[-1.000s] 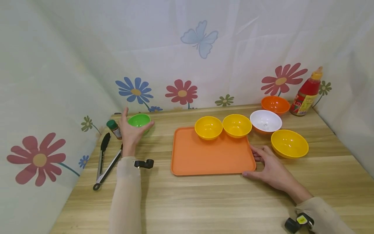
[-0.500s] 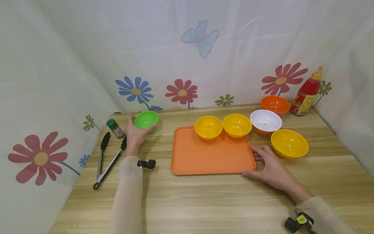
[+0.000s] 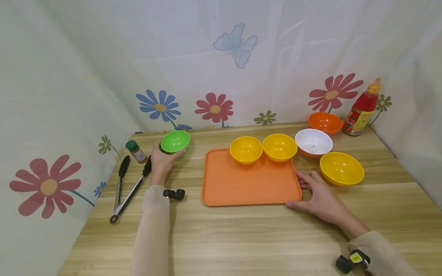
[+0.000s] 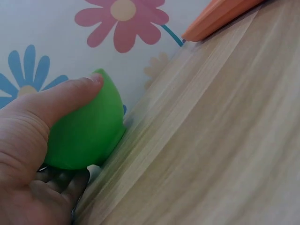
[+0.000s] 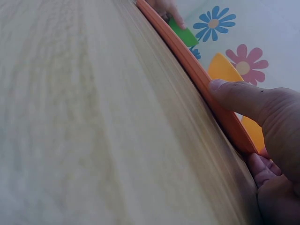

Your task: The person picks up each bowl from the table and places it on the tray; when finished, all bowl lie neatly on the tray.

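In the head view my left hand holds a small green bowl at the back left. Its thumb lies along the near side of the bowl in the left wrist view, and the other fingers are partly hidden behind and under it. The bowl is close to the table; contact with it is hard to tell. My right hand grips the right front corner of an orange tray, thumb on the front edge and fingers at the right side. Two yellow bowls stand side by side at the tray's back edge.
Left of the green bowl are a green-capped spice jar and spread tongs. On the right stand a white bowl, an orange bowl, another yellow bowl and a red sauce bottle. A flowered curtain borders the table.
My left hand has closed in on the green bowl, and the bowl has shifted a little to the right with it. The right hand and the tray have stayed in place.
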Tool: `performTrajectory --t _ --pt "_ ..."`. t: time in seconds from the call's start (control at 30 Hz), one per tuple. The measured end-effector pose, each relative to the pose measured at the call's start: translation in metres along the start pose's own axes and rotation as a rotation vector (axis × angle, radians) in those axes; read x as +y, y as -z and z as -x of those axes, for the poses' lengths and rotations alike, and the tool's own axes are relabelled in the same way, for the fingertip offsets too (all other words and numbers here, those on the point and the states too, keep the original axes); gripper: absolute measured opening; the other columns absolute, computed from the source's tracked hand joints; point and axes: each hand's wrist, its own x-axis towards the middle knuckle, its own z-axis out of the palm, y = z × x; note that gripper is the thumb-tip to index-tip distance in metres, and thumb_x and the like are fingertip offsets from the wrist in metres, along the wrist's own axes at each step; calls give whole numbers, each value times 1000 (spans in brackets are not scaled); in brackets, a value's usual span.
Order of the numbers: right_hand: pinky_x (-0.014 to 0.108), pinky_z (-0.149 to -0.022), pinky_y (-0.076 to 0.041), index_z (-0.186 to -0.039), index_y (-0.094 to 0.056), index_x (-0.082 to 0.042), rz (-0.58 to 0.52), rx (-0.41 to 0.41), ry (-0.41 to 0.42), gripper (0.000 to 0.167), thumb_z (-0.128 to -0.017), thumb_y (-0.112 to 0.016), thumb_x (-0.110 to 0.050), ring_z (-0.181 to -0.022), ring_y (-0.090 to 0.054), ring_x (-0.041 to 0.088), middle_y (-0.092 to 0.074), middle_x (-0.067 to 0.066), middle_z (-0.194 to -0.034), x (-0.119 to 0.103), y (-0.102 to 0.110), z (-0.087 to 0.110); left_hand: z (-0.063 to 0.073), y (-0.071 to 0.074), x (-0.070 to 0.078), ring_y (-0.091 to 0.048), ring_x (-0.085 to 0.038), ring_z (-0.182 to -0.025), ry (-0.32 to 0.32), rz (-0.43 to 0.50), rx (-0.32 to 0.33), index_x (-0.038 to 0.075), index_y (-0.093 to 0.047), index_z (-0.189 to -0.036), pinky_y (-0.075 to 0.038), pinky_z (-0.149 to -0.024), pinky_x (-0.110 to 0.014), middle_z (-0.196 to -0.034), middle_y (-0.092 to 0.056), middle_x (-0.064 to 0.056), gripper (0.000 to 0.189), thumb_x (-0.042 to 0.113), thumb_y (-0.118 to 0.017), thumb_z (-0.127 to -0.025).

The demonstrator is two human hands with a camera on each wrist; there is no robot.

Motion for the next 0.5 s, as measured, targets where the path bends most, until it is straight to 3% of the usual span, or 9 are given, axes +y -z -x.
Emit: performTrajectory --t 0.27,0.5 --pt "64 -116 -53 -172 -40 -5 4 -2 0 116 -84 -95 -59 -132 -67 38 -51 12 -133 -1 0 0 3 0 2 -48 -31 -155 -10 101 -17 12 -42 -169 -37 -132 -48 -167 -50 -14 109 31 -104 -81" --pt "64 -116 -53 -172 -41 -5 4 2 -6 117 -83 -96 -59 -131 -67 38 -51 12 -134 0 -1 0 4 -1 13 -51 -25 -153 -83 249 -93 14 -41 -171 -41 -131 -42 -166 -52 -11 106 19 -101 -83"
